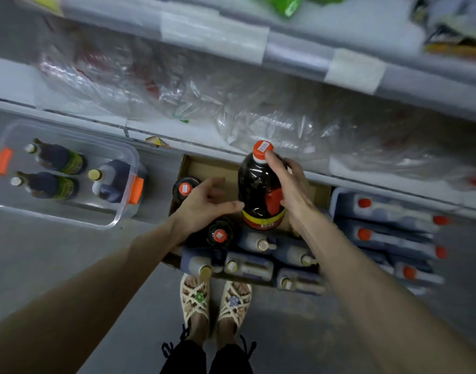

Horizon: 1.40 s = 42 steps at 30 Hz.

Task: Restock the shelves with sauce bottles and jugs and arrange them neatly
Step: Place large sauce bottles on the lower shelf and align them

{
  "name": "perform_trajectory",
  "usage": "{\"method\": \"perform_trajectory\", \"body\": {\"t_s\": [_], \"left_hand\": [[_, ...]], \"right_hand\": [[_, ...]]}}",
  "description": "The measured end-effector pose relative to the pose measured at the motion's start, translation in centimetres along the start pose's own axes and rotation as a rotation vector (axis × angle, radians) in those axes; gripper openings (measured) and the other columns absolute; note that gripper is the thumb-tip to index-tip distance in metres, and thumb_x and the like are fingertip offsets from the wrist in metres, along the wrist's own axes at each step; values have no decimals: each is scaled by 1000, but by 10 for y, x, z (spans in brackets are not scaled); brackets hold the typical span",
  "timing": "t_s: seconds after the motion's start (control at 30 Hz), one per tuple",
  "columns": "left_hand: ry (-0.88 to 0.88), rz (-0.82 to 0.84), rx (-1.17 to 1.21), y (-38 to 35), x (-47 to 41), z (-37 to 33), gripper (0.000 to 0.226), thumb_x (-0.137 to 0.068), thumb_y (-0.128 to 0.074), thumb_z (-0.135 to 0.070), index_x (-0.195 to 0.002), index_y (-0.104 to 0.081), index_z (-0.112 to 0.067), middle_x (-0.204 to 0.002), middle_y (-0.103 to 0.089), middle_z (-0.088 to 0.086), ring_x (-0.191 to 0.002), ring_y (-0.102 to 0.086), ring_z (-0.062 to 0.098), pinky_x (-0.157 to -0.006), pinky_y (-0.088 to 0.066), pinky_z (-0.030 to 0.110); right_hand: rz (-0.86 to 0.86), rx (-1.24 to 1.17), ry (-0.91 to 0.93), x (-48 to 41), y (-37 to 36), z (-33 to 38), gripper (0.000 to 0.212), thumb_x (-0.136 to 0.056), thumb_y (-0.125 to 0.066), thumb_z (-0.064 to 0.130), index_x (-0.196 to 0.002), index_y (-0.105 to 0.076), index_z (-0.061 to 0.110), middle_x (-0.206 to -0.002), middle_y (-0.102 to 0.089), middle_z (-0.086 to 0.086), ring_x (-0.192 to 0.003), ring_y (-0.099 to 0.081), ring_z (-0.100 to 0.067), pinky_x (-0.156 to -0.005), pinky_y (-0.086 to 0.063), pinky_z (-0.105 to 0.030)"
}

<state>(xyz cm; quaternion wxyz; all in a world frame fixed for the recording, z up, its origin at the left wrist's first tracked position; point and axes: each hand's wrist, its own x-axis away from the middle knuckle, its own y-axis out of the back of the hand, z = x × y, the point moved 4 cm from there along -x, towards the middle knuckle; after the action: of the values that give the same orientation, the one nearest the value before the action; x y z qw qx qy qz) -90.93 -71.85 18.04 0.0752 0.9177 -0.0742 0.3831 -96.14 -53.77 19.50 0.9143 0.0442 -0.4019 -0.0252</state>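
Both forearms (pixel 366 279) are bare. The feet wear cream woven sandals (pixel 195 298), the left with a green flower and the right with a blue one. Black trousers (pixel 231 360) end in tied cuffs.

dark sauce bottle (pixel 259 190), red-capped, upright, lifted

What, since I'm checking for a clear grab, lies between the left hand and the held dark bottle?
Nothing, by the head view: the left hand is open beside the dark bottle, with only the cardboard box showing behind the gap.

Shelf bags (pixel 177 87) blurred, seemingly plastic; sticker (pixel 263 146) on sauce bottle (pixel 255 190) unreadable.
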Motion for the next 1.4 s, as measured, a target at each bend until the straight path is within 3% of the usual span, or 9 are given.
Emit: {"method": "perform_trajectory", "body": {"t_s": [0.1, 0.2, 0.37, 0.6, 0.77, 1.0, 1.2, 1.27, 1.4], "left_hand": [[-91, 50, -25, -8, 30, -52, 97, -65, -87, -26, -146, -33, -20, -129, -53, 3, -117, -55, 16, -96, -47, 27], [-169, 143, 34, -11, 73, -105, 96, -67, -87, -11, -146, -33, -18, -132, -54, 2, -112, -59, 14, -87, -51, 17], [-411, 230, -7, -4, 169, -214, 88, -50, -87, -26, -130, -51, -22, -128, -62, -2, -120, -57, 11, -102, -45, 27], [-646, 43, 19, 21, 311, -352, 91, -34, -90, -26, -119, -61, -19, -114, -70, -6, -109, -63, 7, -97, -47, 28], [-736, -97, 20, 35, 389, -419, 83, -34, -92, -27, -112, -66, -18, -104, -74, -4, -100, -68, 11, -93, -52, 34], [-862, -241, 38, 57, 448, -487, 73, -37, -94, -30, -105, -69, -24, -99, -74, -8, -95, -69, 7, -82, -53, 27], [-935, -262, 31, 71, 449, -520, 51, -55, -91, -7, -100, -71, -22, -93, -75, -7, -88, -70, 4, -71, -53, 17], [-945, -266, 36, 80, 438, -529, 49, -54, -91, -5, -95, -71, -23, -88, -75, -8, -84, -70, 2, -67, -52, 15], [-945, -266, 24, 103, 408, -549, 56, -51, -93, -9, -100, -68, -22, -91, -74, -11, -86, -69, 1, -71, -54, 17]], "right_hand": [[-1, 58, 37, 49, 17, 43, 79, -57, -73, 73, -123, -56, 35, -123, -62, 4, -107, -60, -13, -89, -48, -37], [50, 59, 94, 105, 33, 92, 54, -59, -75, 64, -100, -64, 32, -102, -69, 8, -92, -65, -8, -86, -52, -36], [176, 152, 259, 215, 49, 203, 62, -47, -73, 67, -94, -70, 29, -99, -73, 4, -96, -68, -16, -86, -55, -42], [216, 203, 523, 360, 66, 333, 79, -49, -82, 65, -118, -66, 29, -111, -71, 2, -102, -68, -19, -88, -55, -48], [219, 171, 693, 437, 70, 400, 46, -67, -83, 43, -108, -68, 32, -102, -74, 1, -96, -70, -19, -86, -53, -43], [241, 191, 906, 504, 65, 471, 50, -74, -81, 34, -120, -61, 34, -117, -66, 5, -100, -67, -19, -69, -53, -40], [278, 241, 974, 503, 57, 503, 46, -77, -79, 23, -110, -58, 47, -111, -69, 3, -99, -67, -22, -85, -53, -57], [289, 233, 986, 494, 51, 513, 51, -78, -79, 20, -118, -58, 44, -114, -69, 3, -102, -67, -21, -81, -56, -52], [253, 205, 1048, 474, 36, 534, 61, -78, -77, 10, -131, -55, 29, -114, -68, 6, -100, -67, -9, -70, -55, -22]]}}
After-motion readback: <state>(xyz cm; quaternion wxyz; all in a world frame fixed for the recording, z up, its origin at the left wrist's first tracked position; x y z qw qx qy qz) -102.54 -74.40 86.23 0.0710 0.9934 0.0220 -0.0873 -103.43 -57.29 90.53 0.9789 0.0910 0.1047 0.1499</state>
